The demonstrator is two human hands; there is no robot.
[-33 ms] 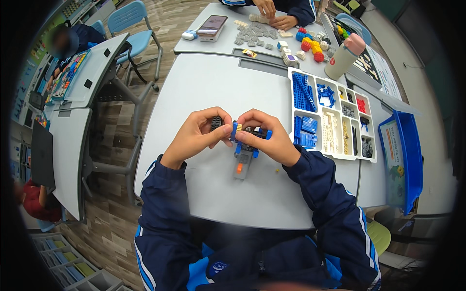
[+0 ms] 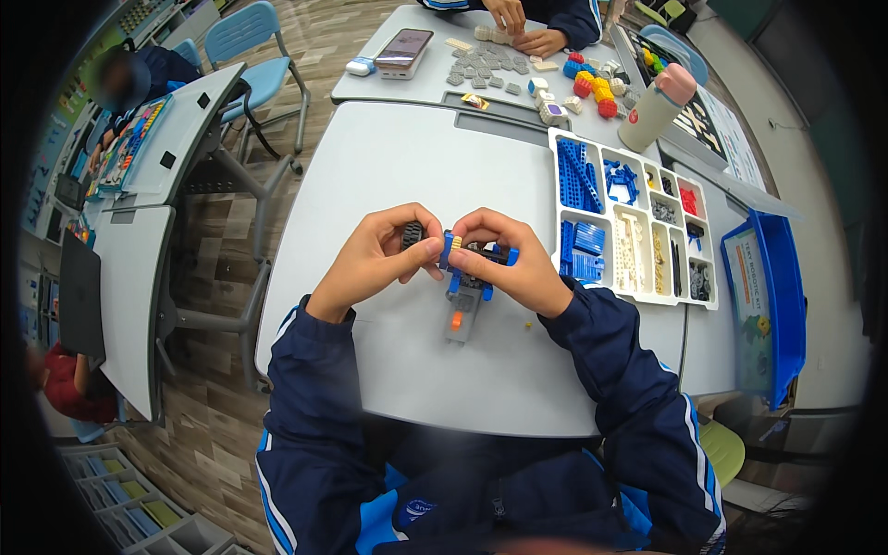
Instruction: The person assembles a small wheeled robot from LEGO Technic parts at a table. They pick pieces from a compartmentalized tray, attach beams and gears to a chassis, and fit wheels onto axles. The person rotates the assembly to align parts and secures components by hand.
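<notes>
My left hand (image 2: pixel 377 257) is closed round a small black ridged wheel (image 2: pixel 413 235), with thumb and fingertips near the left side of a building-brick model. That model (image 2: pixel 467 294) has blue, black and grey parts, and a grey block with an orange piece (image 2: pixel 456 321) extends toward me. My right hand (image 2: pixel 507 262) grips the model from its right side, thumb over the top. Between the hands a blue piece with a tan toothed part (image 2: pixel 455 242) shows beside my right fingertips. Whether the wheel touches the model is hidden by my left fingers.
Right of my hands a white sorting tray (image 2: pixel 634 297) holds blue, white, tan and red bricks. Beyond it are a bottle (image 2: pixel 652 111) with a pink lid and a blue bin (image 2: pixel 786 314). Across the table, another person's hands (image 2: pixel 527 32) work among grey pieces (image 2: pixel 486 63). A phone (image 2: pixel 404 48) lies far left.
</notes>
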